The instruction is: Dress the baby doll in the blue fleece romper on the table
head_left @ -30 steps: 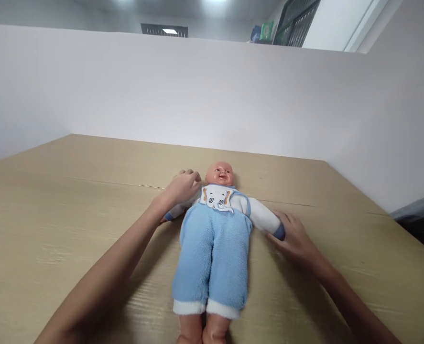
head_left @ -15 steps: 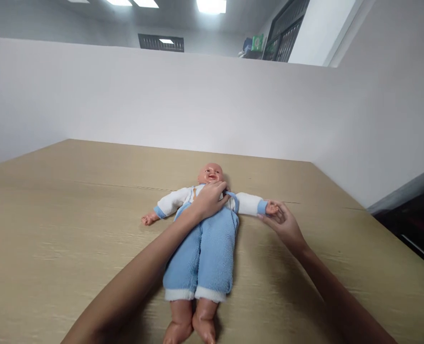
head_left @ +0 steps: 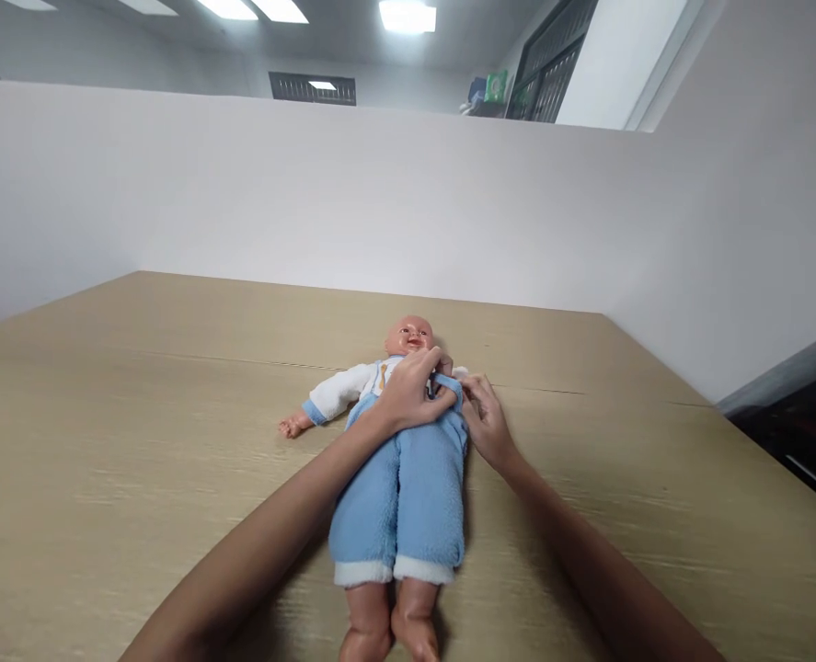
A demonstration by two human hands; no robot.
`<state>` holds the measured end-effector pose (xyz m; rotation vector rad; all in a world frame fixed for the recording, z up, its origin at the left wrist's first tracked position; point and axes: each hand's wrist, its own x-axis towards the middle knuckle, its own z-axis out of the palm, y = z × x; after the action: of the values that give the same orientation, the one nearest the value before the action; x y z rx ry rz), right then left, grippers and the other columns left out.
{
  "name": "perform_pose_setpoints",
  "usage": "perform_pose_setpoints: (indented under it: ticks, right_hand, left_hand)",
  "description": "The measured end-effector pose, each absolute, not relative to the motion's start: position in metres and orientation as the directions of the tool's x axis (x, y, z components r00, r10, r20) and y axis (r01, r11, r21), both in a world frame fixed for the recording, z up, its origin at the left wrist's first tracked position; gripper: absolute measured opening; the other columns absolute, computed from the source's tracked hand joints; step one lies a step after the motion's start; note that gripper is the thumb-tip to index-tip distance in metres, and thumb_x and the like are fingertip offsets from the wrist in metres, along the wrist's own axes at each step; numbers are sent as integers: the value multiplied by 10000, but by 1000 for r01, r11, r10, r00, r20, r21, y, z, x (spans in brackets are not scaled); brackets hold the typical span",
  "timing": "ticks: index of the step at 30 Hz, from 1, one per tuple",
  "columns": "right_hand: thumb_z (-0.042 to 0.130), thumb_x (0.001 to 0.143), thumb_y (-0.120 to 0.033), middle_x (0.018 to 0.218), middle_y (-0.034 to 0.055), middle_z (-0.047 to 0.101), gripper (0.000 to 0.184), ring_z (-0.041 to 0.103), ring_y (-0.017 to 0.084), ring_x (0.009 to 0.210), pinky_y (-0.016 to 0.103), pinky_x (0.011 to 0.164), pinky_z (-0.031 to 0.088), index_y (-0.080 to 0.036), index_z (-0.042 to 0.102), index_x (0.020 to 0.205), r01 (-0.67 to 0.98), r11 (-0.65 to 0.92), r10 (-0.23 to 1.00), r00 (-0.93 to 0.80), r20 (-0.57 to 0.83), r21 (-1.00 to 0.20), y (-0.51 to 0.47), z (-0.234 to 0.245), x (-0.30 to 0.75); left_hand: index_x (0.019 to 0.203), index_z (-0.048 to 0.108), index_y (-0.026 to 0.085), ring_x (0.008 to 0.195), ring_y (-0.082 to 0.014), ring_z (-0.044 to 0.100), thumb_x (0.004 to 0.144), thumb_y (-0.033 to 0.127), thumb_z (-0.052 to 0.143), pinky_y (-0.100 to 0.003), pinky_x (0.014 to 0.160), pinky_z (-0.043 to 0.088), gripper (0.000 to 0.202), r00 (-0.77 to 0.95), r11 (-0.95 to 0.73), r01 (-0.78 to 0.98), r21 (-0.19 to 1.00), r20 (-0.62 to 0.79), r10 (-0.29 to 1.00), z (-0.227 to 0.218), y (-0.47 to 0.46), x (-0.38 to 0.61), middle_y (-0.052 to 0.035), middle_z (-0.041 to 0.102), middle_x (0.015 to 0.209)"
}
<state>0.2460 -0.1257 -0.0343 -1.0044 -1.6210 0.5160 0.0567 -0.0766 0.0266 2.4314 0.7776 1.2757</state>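
A baby doll lies on its back, head away from me, in blue fleece overalls and a white top with blue cuffs. My left hand rests across its chest, thumb and fingers around the loose blue shoulder strap. Close beside it, my right hand has its fingers curled at the doll's shoulder on the right side, on the white sleeve. Most of that sleeve and the doll's hand there are hidden by my fingers. The other doll arm stretches out to the left.
The doll lies on a wide wooden table with a seam across it. A white partition rises behind the far edge. Dark objects stand beyond the right edge.
My right hand has moved left from the doll's outstretched hand to its shoulder, and that doll arm no longer extends to the right. My left hand stays on the chest.
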Motion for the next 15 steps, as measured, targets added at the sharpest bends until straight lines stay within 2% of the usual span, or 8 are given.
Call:
perform_pose_setpoints:
  ticks: [2, 4, 5, 7, 9, 10, 15]
  right_hand:
    - [531, 1098, -446, 1130, 86, 597, 282, 602, 262, 1095, 423, 1025, 499, -249, 734, 1092, 355, 569, 805, -59, 590, -742, -135, -31, 244]
    - [598, 1069, -465, 1108, 81, 594, 272, 598, 264, 1098, 420, 1042, 491, -244, 744, 1003, 318, 551, 820, -33, 572, -772, -138, -30, 240]
    - [632, 1050, -485, 1094, 77, 608, 272, 605, 264, 1095, 420, 1049, 495, -246, 744, 984, 248, 517, 845, 6, 535, -819, -137, -31, 237]
    - [644, 1026, -552, 1036, 64, 647, 315, 631, 259, 1045, 423, 1027, 526, -252, 731, 984, 7, 387, 917, 101, 386, -922, -131, -35, 235]
    - [650, 994, -606, 982, 48, 671, 355, 648, 248, 985, 411, 978, 556, -256, 706, 988, -207, 263, 958, 172, 229, -942, -124, -41, 237]
    - [677, 968, -612, 977, 41, 676, 357, 648, 241, 973, 395, 961, 561, -256, 700, 987, -250, 233, 962, 200, 186, -940, -121, -44, 240]
    - [789, 895, -532, 1019, 11, 669, 299, 601, 193, 1038, 278, 974, 512, -252, 699, 945, -173, 237, 937, 302, 178, -956, -109, -59, 253]
  left_hand:
    - [980, 562, 231, 879, -205, 606, 891, 249, 611, -340, 827, 455, 103, 422, -752, 338, 566, 623, 659, 25, -70, 58, -30, 676, 953]
    - [941, 576, 227, 839, -194, 599, 899, 261, 600, -327, 780, 439, 59, 405, -671, 368, 644, 539, 739, 22, -63, 60, -19, 680, 915]
    - [926, 589, 225, 821, -192, 598, 896, 277, 609, -323, 758, 427, 64, 406, -634, 389, 668, 494, 769, 21, -59, 61, -13, 685, 894]
    - [887, 616, 221, 794, -189, 599, 898, 337, 639, -318, 729, 400, 119, 417, -581, 441, 684, 417, 807, 19, -54, 61, -1, 687, 847]
    - [816, 622, 217, 762, -183, 593, 905, 391, 650, -316, 706, 372, 198, 433, -552, 477, 684, 363, 825, 18, -51, 61, 12, 668, 785]
    - [781, 616, 215, 742, -178, 587, 910, 406, 646, -314, 692, 358, 232, 445, -543, 484, 687, 341, 828, 18, -51, 60, 18, 651, 754]
    - [800, 642, 215, 744, -170, 595, 894, 370, 657, -302, 678, 355, 182, 469, -509, 461, 727, 287, 835, 19, -48, 59, 30, 662, 764]
